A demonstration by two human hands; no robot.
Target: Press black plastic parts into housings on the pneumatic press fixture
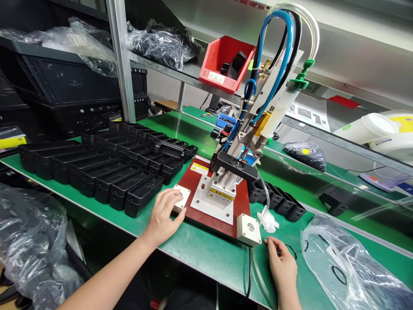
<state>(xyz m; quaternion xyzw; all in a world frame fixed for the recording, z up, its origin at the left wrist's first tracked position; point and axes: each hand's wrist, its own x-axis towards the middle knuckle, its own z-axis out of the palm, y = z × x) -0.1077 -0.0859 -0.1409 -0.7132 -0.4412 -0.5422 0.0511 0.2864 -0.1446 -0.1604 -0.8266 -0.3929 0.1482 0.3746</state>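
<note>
My left hand point(165, 215) rests on the left white button box point(182, 197), fingers apart over its button. My right hand point(282, 260) is near the table's front edge, thumb and forefinger close together beside a thin black ring point(292, 252). Between my hands stands a press machine on a red-brown base point(206, 221), with the right button box point(248, 230) at its corner. A black oblong part point(237, 167) sits on the machine's fixture, under the dispensing tip. Whether my right hand grips the ring is hard to make out.
Rows of black oblong housings point(142, 193) fill the left of the green table; several more point(280, 200) stand behind the right box. A clear bag point(348, 267) with black rings lies at the right. A red bin point(226, 64) is on the shelf above.
</note>
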